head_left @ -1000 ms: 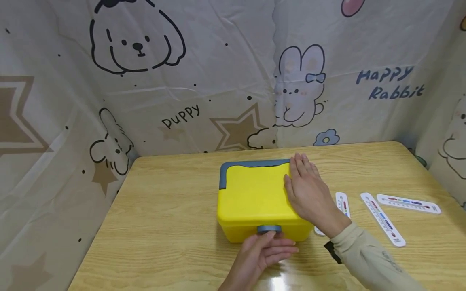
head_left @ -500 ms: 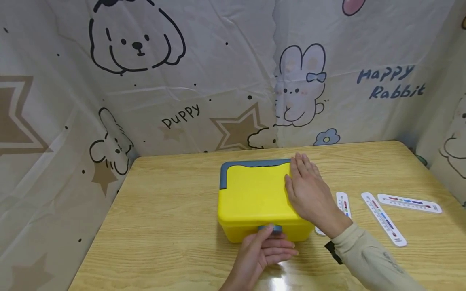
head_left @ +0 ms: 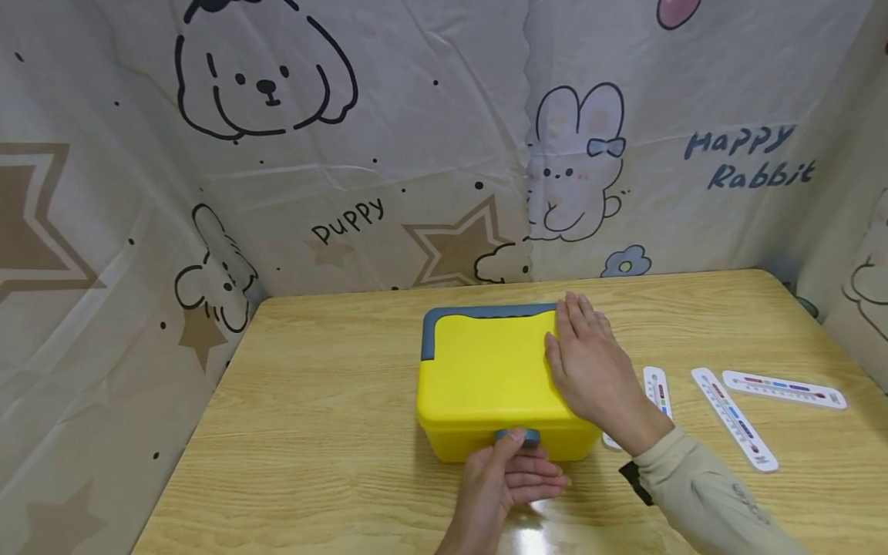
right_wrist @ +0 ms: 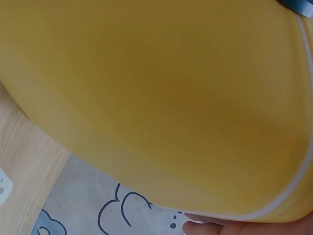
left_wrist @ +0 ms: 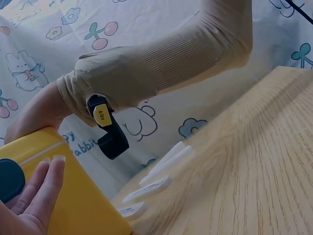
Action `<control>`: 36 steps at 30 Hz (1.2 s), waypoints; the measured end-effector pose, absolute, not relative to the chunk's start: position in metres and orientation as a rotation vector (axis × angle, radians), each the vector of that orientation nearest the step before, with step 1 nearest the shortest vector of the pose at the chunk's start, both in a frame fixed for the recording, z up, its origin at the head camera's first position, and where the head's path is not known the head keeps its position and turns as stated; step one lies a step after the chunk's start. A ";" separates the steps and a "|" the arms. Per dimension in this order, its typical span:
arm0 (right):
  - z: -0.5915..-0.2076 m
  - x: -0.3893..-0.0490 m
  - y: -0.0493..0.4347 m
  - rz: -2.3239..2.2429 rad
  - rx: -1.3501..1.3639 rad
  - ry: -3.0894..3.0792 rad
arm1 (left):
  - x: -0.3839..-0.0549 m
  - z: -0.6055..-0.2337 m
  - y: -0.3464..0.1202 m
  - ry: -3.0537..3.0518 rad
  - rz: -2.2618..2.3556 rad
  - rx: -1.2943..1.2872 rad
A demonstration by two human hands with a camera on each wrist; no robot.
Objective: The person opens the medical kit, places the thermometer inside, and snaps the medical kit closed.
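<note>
A yellow box with a blue-grey handle along its back edge stands on the table, its lid down. My right hand rests flat on the lid's right side, fingers pointing away. At the front my left hand lies palm up, its thumb on the blue latch and its other fingers stretched out below. In the left wrist view two straight fingers lie against the box's front, beside the round-edged latch. The right wrist view is mostly filled by the yellow box wall.
Right of the box lie white thermometers: one partly hidden behind the right forearm, one slanted, one nearly crosswise. The wooden table meets a printed cloth at the back and sides.
My left thumb has risen from below the latch onto its front. The right hand stays on the lid, and the box has not moved.
</note>
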State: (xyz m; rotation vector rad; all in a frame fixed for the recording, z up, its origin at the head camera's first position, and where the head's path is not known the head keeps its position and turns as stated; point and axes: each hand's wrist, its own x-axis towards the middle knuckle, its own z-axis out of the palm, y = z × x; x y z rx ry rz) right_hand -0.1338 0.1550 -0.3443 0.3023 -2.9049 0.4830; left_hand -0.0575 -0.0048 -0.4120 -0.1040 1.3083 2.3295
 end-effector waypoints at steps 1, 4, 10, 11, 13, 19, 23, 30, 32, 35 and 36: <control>-0.344 -0.134 0.155 0.485 0.302 -2.905 | -0.057 -0.412 -0.005 1.310 2.328 -0.104; -0.345 -0.135 0.155 0.494 0.303 -2.905 | -0.057 -0.412 -0.004 1.313 2.329 -0.103; -0.346 -0.135 0.154 0.501 0.304 -2.912 | -0.054 -0.416 -0.005 1.313 2.363 -0.077; -0.347 -0.135 0.154 0.500 0.304 -2.911 | -0.054 -0.417 -0.005 1.313 2.369 -0.072; -0.347 -0.134 0.154 0.497 0.302 -2.912 | -0.053 -0.418 -0.005 1.315 2.377 -0.071; -0.346 -0.134 0.154 0.482 0.301 -2.911 | -0.053 -0.419 -0.004 1.322 2.369 -0.084; -0.345 -0.134 0.155 0.473 0.309 -2.905 | -0.053 -0.419 -0.003 1.309 2.390 -0.075; -0.345 -0.135 0.156 0.487 0.300 -2.908 | -0.052 -0.420 0.000 1.275 2.432 -0.084; -0.345 -0.135 0.156 0.490 0.301 -2.905 | -0.052 -0.421 0.000 1.283 2.435 -0.077; -0.344 -0.134 0.156 0.492 0.303 -2.905 | -0.053 -0.422 0.000 1.317 2.435 -0.055; -0.344 -0.134 0.155 0.494 0.305 -2.904 | -0.053 -0.422 0.000 1.331 2.435 -0.043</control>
